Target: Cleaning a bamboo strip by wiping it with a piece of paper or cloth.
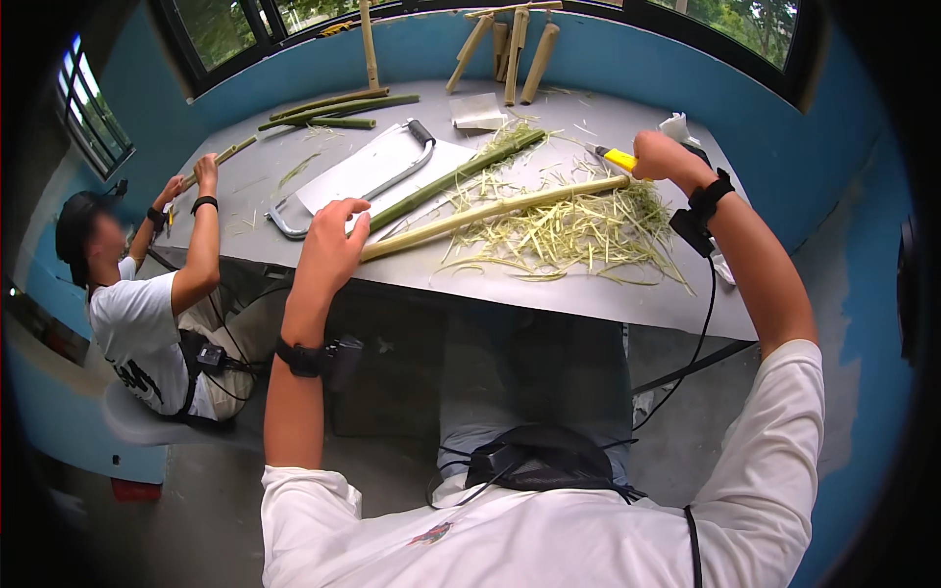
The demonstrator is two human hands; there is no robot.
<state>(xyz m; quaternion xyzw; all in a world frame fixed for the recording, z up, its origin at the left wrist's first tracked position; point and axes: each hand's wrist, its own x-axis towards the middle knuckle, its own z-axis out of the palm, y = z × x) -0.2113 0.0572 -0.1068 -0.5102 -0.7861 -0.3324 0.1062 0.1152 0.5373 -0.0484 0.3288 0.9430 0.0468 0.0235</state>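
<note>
A pale, peeled bamboo pole point(495, 214) slants across the table in front of me. My left hand point(335, 243) is closed at its near left end, and the hand hides that end. In my right hand point(667, 160) is a utility knife with a yellow handle point(618, 159), its blade pointing left, just above the pole's far right end. Thin pale green bamboo shavings point(578, 232) lie heaped under and beside the pole. Behind it, a thicker green bamboo pole point(446, 183) lies at a similar slant.
A hacksaw point(358, 193) rests on white paper point(392, 167). More green bamboo poles point(338, 110) lie at the far left. Bamboo pieces point(510, 54) lean against the blue wall. At the left a co-worker point(147, 284) holds a bamboo stick point(221, 160).
</note>
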